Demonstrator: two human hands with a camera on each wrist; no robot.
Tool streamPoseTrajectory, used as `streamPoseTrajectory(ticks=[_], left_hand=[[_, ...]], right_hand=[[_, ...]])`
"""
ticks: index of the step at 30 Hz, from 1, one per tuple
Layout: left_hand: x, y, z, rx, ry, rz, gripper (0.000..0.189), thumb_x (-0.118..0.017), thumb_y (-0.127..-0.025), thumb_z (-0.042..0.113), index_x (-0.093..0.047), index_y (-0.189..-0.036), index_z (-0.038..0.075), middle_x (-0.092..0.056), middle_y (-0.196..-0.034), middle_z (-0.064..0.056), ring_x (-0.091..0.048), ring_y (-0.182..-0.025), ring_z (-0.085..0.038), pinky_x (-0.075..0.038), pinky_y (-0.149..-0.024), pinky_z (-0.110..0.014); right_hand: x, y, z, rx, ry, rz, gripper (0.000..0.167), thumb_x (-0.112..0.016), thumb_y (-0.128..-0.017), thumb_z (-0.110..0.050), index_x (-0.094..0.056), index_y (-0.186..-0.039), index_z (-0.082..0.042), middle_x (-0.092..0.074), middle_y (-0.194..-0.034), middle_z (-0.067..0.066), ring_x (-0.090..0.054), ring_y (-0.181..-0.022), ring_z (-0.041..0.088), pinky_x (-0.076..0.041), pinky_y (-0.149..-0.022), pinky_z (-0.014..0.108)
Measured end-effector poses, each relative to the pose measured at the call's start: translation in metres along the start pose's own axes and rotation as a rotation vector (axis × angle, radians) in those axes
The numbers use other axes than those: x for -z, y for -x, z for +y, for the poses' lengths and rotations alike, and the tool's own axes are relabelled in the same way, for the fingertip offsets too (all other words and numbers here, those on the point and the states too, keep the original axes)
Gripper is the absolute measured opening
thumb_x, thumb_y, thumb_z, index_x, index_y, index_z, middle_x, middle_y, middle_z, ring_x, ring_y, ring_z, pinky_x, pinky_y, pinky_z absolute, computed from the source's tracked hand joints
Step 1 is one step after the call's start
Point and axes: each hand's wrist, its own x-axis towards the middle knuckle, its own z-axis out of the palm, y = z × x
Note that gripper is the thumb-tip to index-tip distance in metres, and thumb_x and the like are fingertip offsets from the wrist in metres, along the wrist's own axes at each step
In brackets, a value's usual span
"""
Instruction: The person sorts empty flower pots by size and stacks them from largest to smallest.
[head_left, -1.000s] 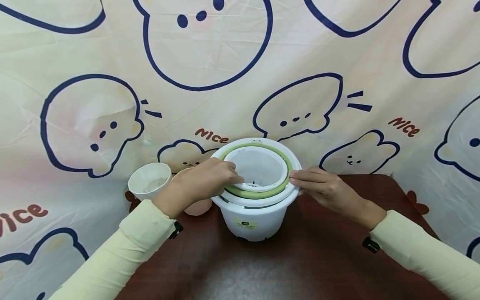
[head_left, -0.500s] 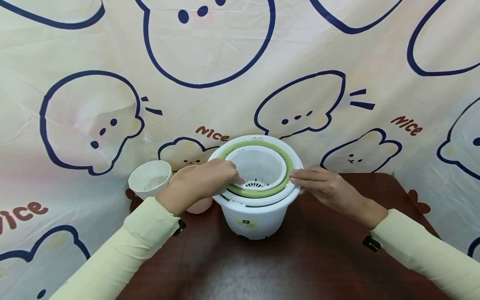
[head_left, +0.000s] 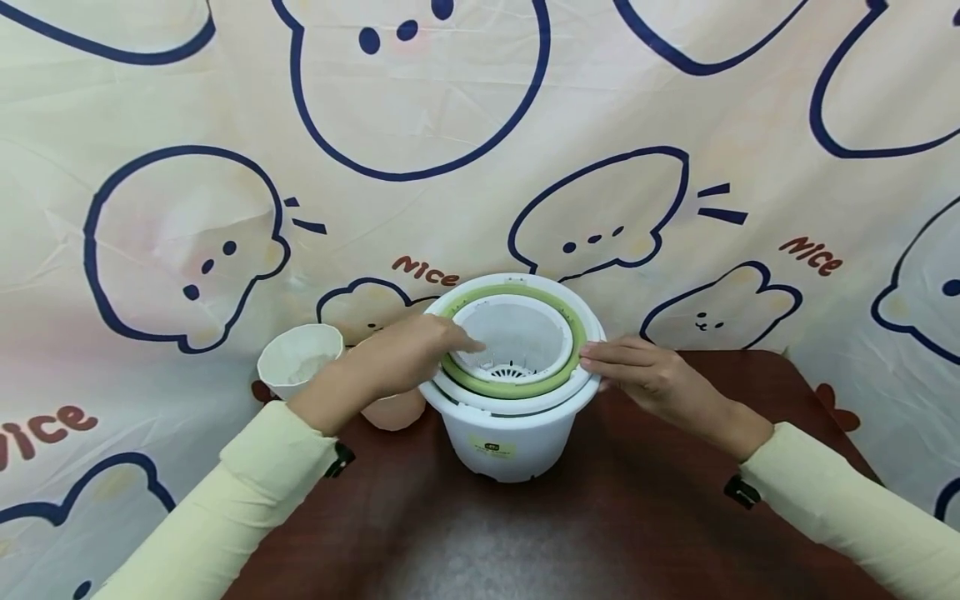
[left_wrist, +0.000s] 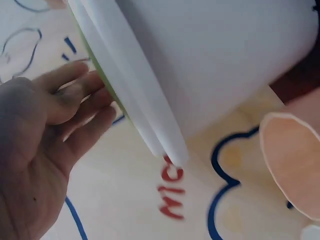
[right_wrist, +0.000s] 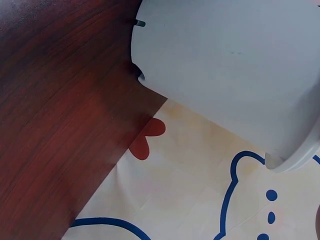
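A stack of nested flower pots stands upright on the table: a large white flower pot outside, a green-rimmed pot within, and a smaller white pot with a slotted bottom innermost. My left hand hovers at the left rim, fingertips over the innermost opening. In the left wrist view its fingers are loosely bent and hold nothing. My right hand grips the right side of the large pot's rim, fingers on top and thumb lower down. The right wrist view shows mostly that pot's side.
Left of the stack, partly behind my left arm, sit a small peach pot and a white faceted pot with something pale inside. A patterned cloth hangs right behind the dark wooden table.
My left hand has drawn back and up from the innermost pot's rim, its fingers loosening. More of the slotted bottom shows than a second ago. My right hand stays at the rim.
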Motion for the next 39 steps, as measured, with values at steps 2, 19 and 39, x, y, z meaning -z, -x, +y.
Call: streamPoseTrajectory(ticks=[2, 19, 39], left_hand=[[0.001, 0.009, -0.011, -0.069, -0.042, 0.129, 0.036, -0.062, -0.096, -0.003, -0.074, -0.126, 0.012, -0.074, -0.126, -0.004, -0.068, -0.120, -0.022, -0.056, -0.103, -0.040], [0.012, 0.097, -0.111, 0.338, -0.241, 0.265, 0.029, -0.057, -0.091, -0.010, -0.069, -0.118, -0.010, -0.068, -0.118, -0.034, -0.062, -0.112, -0.053, -0.052, -0.096, -0.063], [-0.030, 0.116, -0.167, 0.406, -0.294, 0.207, 0.041, -0.068, -0.085, -0.007, -0.059, -0.124, -0.017, -0.070, -0.105, -0.034, -0.069, -0.093, -0.049, -0.057, -0.083, -0.058]], right_hand=[[-0.001, 0.000, 0.000, 0.003, -0.002, 0.004, 0.038, -0.067, -0.096, -0.020, -0.070, -0.133, -0.011, -0.071, -0.133, 0.005, -0.066, -0.118, 0.020, -0.043, -0.106, 0.010], [-0.004, 0.001, 0.003, 0.020, -0.029, 0.057, 0.041, -0.054, -0.103, -0.036, -0.072, -0.131, -0.011, -0.072, -0.131, 0.006, -0.066, -0.115, 0.017, -0.044, -0.106, 0.009], [-0.005, 0.001, 0.002, 0.012, -0.043, 0.043, 0.038, -0.071, -0.095, -0.021, -0.071, -0.131, -0.011, -0.072, -0.132, 0.006, -0.066, -0.117, 0.017, -0.044, -0.106, 0.010]])
